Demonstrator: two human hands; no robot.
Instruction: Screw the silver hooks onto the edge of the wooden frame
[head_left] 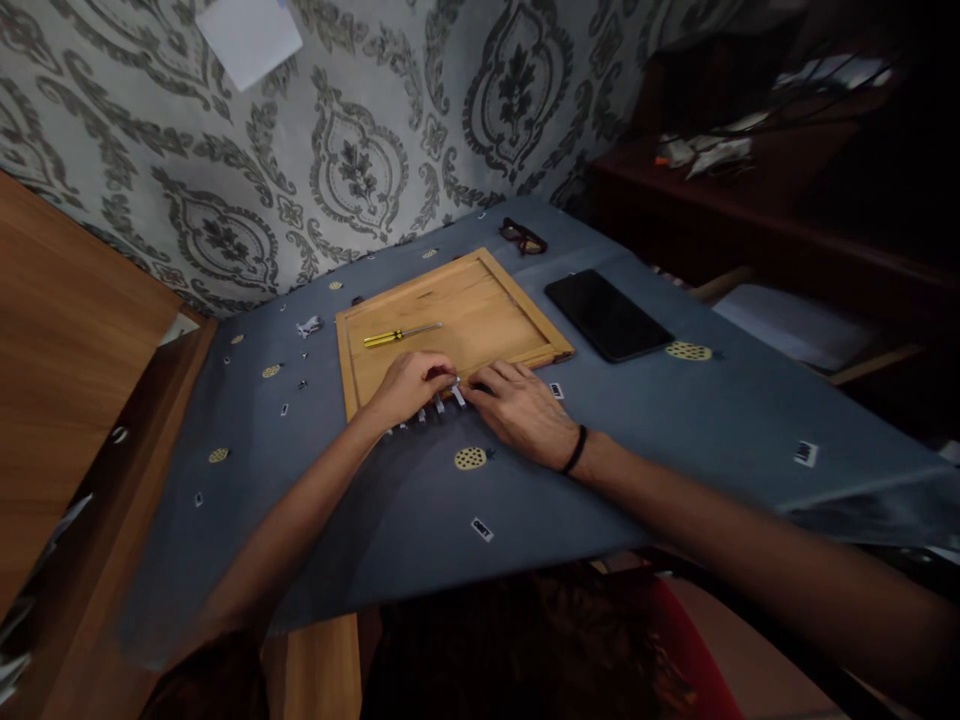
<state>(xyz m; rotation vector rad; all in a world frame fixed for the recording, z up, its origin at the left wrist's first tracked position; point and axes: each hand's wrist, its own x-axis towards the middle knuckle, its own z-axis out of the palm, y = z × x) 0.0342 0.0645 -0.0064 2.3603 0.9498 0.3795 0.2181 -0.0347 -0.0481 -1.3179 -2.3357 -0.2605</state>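
Note:
A framed wooden panel (465,300) lies flat on the cloth-covered table, with several small silvery metal strips (440,404) in a row along its near edge. At that edge my left hand (411,387) is closed, thumb and forefinger pinching a small silvery metal piece (458,393). My right hand (521,410), with a black band on the wrist, is curled in from the other side, its fingertips closed at the same piece. The exact shape of the piece is hidden by the fingers. A yellow-handled screwdriver (401,335) rests on the panel beyond my left hand.
A black phone or tablet (609,314) lies right of the panel, and eyeglasses (523,236) sit behind it. Small screws (303,384) and a crumpled plastic bag (308,326) are on the blue tablecloth (360,540) at left. A patterned wall stands behind.

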